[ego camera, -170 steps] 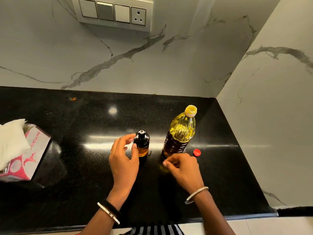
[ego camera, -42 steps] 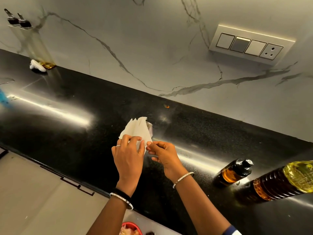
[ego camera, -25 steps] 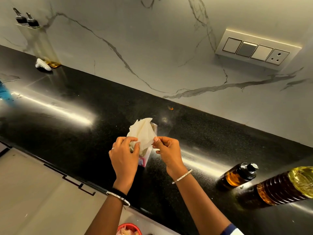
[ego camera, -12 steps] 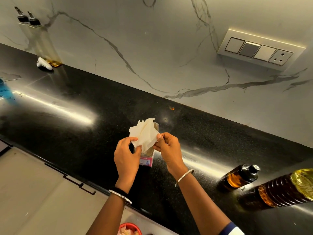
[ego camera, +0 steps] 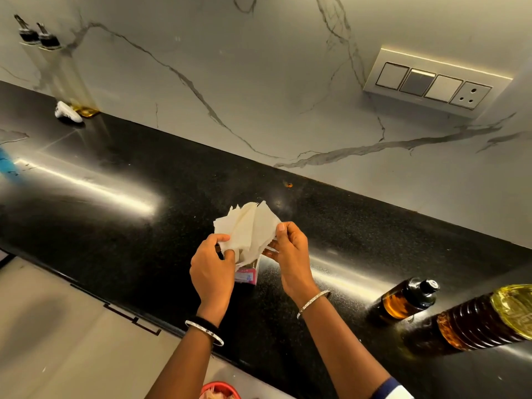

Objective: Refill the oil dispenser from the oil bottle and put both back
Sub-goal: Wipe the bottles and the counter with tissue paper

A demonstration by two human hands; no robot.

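A small amber oil dispenser [ego camera: 403,300] with a black cap stands on the black counter [ego camera: 115,226] at the right. Beside it, at the frame's right edge, is the big oil bottle [ego camera: 483,323] with yellow oil. Well left of both, my left hand [ego camera: 211,269] and my right hand [ego camera: 290,251] pinch white tissue paper [ego camera: 247,228] above a pink tissue box [ego camera: 247,273]. The box is mostly hidden behind my hands and the paper.
Two tall glass dispensers [ego camera: 54,67] stand at the far left against the marble wall, with a white object [ego camera: 67,112] at their foot. A switch panel [ego camera: 431,82] is on the wall. A red bowl [ego camera: 220,391] shows below the counter edge.
Since 6.8 s ago I turned from the dispenser and bottle to the tissue box. In the last second the tissue paper has come up out of the box between both hands.
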